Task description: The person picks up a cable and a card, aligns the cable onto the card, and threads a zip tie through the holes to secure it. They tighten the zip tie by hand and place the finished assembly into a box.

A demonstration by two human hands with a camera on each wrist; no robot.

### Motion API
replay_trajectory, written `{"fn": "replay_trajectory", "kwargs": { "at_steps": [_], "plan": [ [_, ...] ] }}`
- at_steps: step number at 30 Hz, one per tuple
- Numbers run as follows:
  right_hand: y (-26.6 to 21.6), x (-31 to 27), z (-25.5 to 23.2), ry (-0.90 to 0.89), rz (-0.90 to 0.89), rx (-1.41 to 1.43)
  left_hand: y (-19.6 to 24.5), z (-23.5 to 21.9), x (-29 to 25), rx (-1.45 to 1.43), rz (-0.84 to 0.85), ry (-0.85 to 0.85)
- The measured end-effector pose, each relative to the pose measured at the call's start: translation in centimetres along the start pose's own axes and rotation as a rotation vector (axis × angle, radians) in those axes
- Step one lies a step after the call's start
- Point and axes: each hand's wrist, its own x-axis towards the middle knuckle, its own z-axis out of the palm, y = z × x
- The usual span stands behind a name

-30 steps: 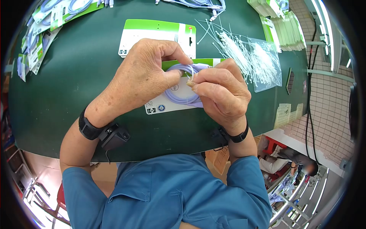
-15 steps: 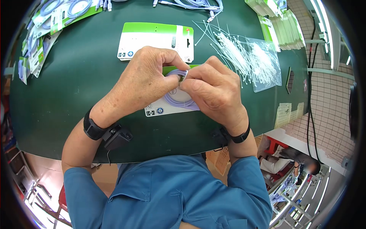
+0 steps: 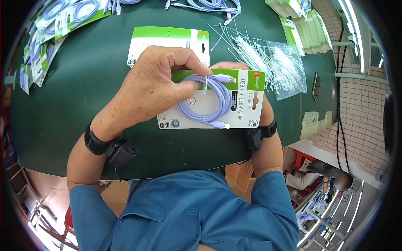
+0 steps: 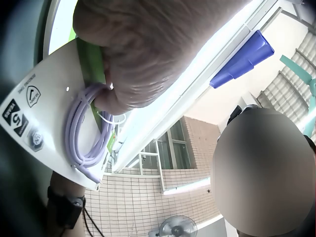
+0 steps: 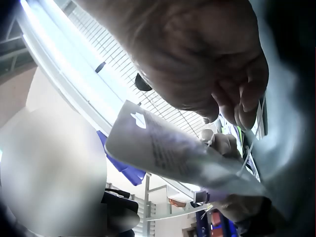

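In the head view my left hand (image 3: 153, 81) pinches the upper edge of a green-and-white packaging card (image 3: 247, 113) between thumb and forefinger. A coiled lilac USB-C cable (image 3: 228, 100) lies against the card's front, its two plugs towards the right. Round the top of the coil, by my left thumb, loops a white cable tie (image 3: 205, 85). My right hand (image 3: 230, 65) is behind the card, its fingers hidden there. In the right wrist view its fingers (image 5: 251, 94) are bent close to a thin white tie tail (image 5: 251, 154); I cannot tell whether they grip it.
Another printed card (image 3: 167, 35) lies just beyond my hands on the green table (image 3: 83, 83). Loose white cable ties (image 3: 253, 52) and a plastic bag of them (image 3: 289, 71) are to the right. Stacked cards (image 3: 316, 31), carded cables (image 3: 63, 21) and loose cables (image 3: 209, 5) lie further back.
My right hand has left the tie at the front of the coil and moved behind the card, uncovering the card's right side. The left hand keeps its pinch.
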Motion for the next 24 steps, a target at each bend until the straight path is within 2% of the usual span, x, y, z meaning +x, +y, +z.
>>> {"fn": "replay_trajectory", "kwargs": {
  "at_steps": [1, 2, 4, 5, 6, 8, 9, 13, 16, 20, 24],
  "plan": [
    [-0.2, -0.2, 0.8, -0.002, 0.001, -0.002, 0.0, 0.0, 0.0, 0.007, 0.016, 0.004],
    [-0.6, -0.5, 2.0, 0.065, 0.067, 0.122, 0.1, 0.0, -0.1, 0.006, 0.017, 0.006],
    [-1.1, -0.8, 3.5, 0.199, 0.200, 0.370, 0.4, -0.3, -0.1, 0.140, 0.082, -0.049],
    [-0.8, -0.5, 3.1, 0.198, 0.201, 0.369, 0.5, -0.3, -0.1, 0.207, 0.114, -0.077],
    [-0.2, 0.0, 2.4, 0.096, 0.246, 0.350, 0.5, -0.2, -0.1, 0.207, 0.114, -0.076],
    [0.7, 1.0, 1.2, -0.107, 0.333, 0.310, 0.2, 0.1, -0.1, 0.338, 0.282, -0.048],
    [0.8, 1.0, 1.2, -0.107, 0.334, 0.310, 0.2, 0.2, -0.1, 0.403, 0.365, -0.036],
    [0.5, 1.1, 1.7, -0.073, 0.283, 0.356, 0.0, 0.5, 0.0, 0.465, 0.456, -0.020],
    [-0.3, 1.1, 1.9, -0.059, 0.369, 0.280, 0.1, 0.4, 0.0, 0.465, 0.489, -0.056],
    [-0.4, 1.0, 2.0, -0.071, 0.365, 0.265, 0.7, 0.4, -0.1, 0.515, 0.518, -0.085],
    [0.0, 1.0, 2.5, -0.098, 0.305, 0.414, 0.9, 0.5, -0.3, 0.594, 0.536, -0.102]
  ]
}}
